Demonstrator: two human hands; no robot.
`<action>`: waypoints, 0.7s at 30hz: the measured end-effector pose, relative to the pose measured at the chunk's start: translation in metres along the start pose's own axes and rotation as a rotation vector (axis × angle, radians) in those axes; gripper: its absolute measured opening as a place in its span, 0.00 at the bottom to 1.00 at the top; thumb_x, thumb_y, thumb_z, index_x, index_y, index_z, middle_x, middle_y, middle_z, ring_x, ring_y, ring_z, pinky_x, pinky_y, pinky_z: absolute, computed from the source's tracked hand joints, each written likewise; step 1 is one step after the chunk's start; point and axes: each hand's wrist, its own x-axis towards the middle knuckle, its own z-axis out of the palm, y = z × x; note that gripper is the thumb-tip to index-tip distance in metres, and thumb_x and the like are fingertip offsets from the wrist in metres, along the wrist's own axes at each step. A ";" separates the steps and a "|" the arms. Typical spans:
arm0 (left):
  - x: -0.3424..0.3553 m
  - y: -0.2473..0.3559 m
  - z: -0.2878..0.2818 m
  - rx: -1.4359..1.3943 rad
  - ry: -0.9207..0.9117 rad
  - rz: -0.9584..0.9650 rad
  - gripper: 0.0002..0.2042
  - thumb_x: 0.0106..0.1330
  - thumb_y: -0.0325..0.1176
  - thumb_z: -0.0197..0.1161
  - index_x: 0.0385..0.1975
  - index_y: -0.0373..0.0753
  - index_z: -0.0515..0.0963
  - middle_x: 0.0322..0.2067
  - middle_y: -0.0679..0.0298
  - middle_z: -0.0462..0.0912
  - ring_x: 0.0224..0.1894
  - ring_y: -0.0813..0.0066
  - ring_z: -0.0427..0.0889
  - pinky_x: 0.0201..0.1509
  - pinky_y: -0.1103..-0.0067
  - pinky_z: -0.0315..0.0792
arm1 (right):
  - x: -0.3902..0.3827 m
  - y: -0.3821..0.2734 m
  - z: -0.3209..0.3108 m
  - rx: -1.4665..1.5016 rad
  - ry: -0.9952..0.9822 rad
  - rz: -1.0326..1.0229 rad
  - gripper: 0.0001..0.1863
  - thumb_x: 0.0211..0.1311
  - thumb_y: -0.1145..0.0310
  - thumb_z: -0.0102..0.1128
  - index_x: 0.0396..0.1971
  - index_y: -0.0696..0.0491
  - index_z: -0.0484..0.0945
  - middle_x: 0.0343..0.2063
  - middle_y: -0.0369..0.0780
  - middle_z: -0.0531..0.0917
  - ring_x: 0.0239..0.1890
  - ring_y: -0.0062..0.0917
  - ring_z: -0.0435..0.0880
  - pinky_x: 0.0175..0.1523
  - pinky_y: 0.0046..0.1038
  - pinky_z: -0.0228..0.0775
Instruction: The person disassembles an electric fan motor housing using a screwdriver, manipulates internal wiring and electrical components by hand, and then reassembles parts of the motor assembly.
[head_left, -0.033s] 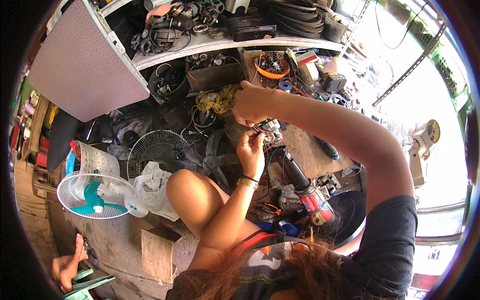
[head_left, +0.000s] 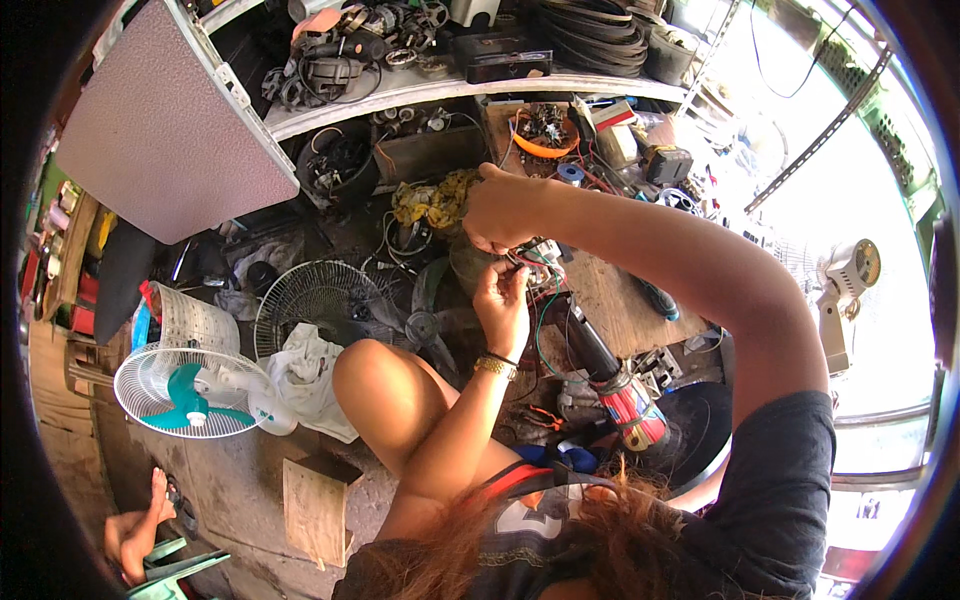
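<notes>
My left hand (head_left: 500,305), palm up, pinches a small dark piece (head_left: 515,262) between thumb and fingertips. Just above it, my right hand (head_left: 505,210) bends down from the right with its fingers curled in. Whatever the right fingers hold is hidden behind the hand. Both hands meet at the edge of a metal electrical assembly (head_left: 543,256) with red and green wires, which looks like a fan motor. A green wire (head_left: 540,320) loops down from it. Below it a black fan pole (head_left: 588,340) slants toward a cylinder with a red and blue wrap (head_left: 635,415).
A wooden board (head_left: 630,300) bears a screwdriver (head_left: 660,300). Behind are an orange bowl (head_left: 545,150) of small parts and a yellow cloth (head_left: 440,200). To the left lie a wire fan guard (head_left: 300,300), a white cloth (head_left: 310,375) and a teal-bladed fan (head_left: 190,400). Another person's leg (head_left: 140,530) shows lower left.
</notes>
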 end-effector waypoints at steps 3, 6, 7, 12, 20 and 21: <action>-0.001 -0.004 0.001 0.023 0.021 0.005 0.06 0.64 0.26 0.65 0.36 0.33 0.75 0.27 0.68 0.80 0.28 0.84 0.75 0.34 0.84 0.71 | 0.007 0.001 -0.001 -0.043 -0.056 -0.019 0.05 0.46 0.59 0.68 0.26 0.38 0.86 0.23 0.28 0.84 0.34 0.25 0.83 0.44 0.39 0.57; 0.001 -0.010 -0.001 0.054 0.014 0.026 0.06 0.64 0.27 0.65 0.36 0.33 0.75 0.26 0.67 0.80 0.28 0.84 0.76 0.34 0.83 0.71 | 0.011 0.002 -0.004 -0.065 -0.122 -0.036 0.06 0.45 0.60 0.67 0.27 0.40 0.85 0.24 0.29 0.84 0.34 0.27 0.83 0.42 0.41 0.58; 0.001 -0.009 -0.002 0.046 0.004 0.026 0.07 0.64 0.27 0.65 0.35 0.33 0.75 0.26 0.67 0.80 0.28 0.84 0.76 0.34 0.83 0.71 | 0.008 0.003 -0.005 -0.029 -0.136 -0.058 0.07 0.45 0.61 0.67 0.28 0.40 0.85 0.25 0.30 0.84 0.34 0.27 0.83 0.42 0.42 0.59; 0.004 -0.013 -0.005 0.104 -0.006 0.026 0.07 0.63 0.28 0.67 0.34 0.32 0.76 0.26 0.66 0.81 0.27 0.83 0.76 0.33 0.83 0.72 | 0.007 -0.003 0.000 -0.099 -0.091 -0.050 0.08 0.45 0.62 0.66 0.28 0.42 0.85 0.25 0.31 0.85 0.34 0.28 0.83 0.42 0.42 0.59; 0.007 -0.015 -0.009 0.142 -0.018 0.032 0.07 0.63 0.29 0.66 0.34 0.32 0.78 0.28 0.63 0.83 0.27 0.80 0.79 0.33 0.80 0.74 | -0.005 0.001 0.006 0.026 -0.056 -0.020 0.05 0.47 0.63 0.65 0.26 0.43 0.85 0.22 0.31 0.83 0.31 0.27 0.83 0.45 0.37 0.57; 0.008 -0.014 -0.009 0.164 -0.013 0.043 0.07 0.63 0.29 0.66 0.34 0.32 0.78 0.28 0.63 0.83 0.27 0.80 0.79 0.33 0.80 0.73 | -0.004 0.001 0.008 0.011 -0.053 -0.017 0.05 0.47 0.63 0.66 0.26 0.43 0.85 0.22 0.31 0.84 0.31 0.28 0.83 0.45 0.37 0.57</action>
